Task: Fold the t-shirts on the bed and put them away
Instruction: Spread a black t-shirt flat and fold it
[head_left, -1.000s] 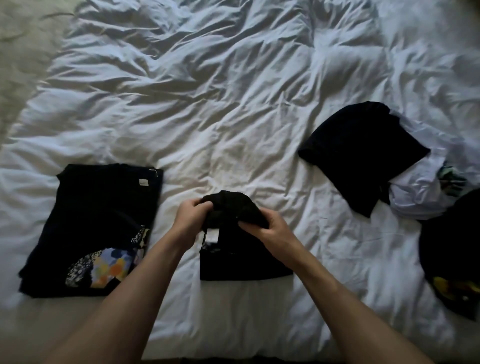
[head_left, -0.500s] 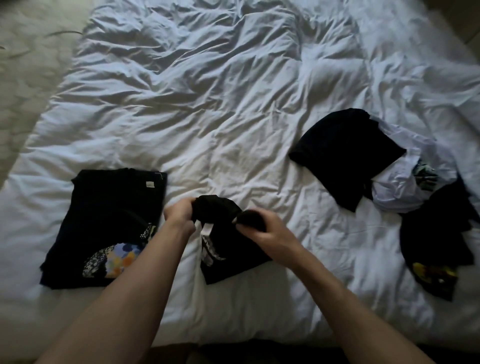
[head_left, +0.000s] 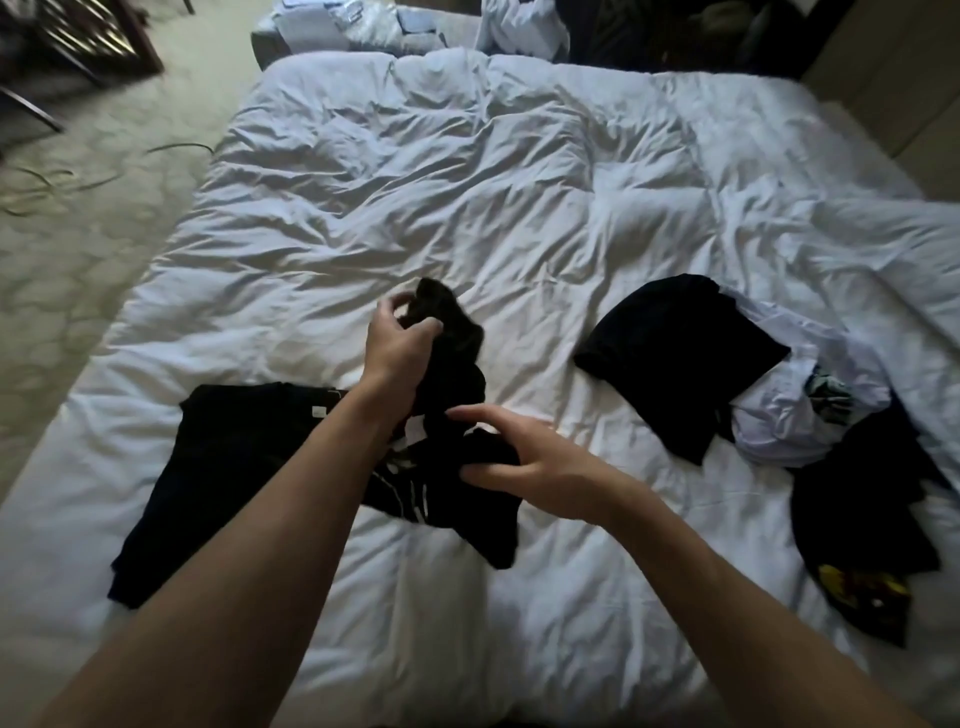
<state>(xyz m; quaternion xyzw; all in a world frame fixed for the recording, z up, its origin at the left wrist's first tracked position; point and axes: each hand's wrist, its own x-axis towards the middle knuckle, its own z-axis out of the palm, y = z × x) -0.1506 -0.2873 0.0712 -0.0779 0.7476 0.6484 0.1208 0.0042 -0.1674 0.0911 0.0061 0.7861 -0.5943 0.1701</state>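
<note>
A black t-shirt with white print (head_left: 457, 483) hangs bunched above the white duvet (head_left: 467, 208). My left hand (head_left: 397, 345) grips its upper end and lifts it. My right hand (head_left: 524, 462) pinches a lower fold of the same shirt, with the index finger stretched out. A folded dark t-shirt (head_left: 223, 467) lies flat to the left, partly behind my left forearm. On the right lies a heap of unfolded shirts: a black one (head_left: 675, 353), a white one (head_left: 795, 410) and a dark one with yellow print (head_left: 872, 545).
The bed's left edge drops to a pale carpet (head_left: 93, 218) with cables on it. A dark piece of furniture (head_left: 88, 36) stands at the far left. More white bedding and clothes (head_left: 415, 26) are piled beyond the head of the bed.
My left hand has raised the black t-shirt off the bed and the shirt has come unfolded. My head has lifted, so more of the bed and floor shows.
</note>
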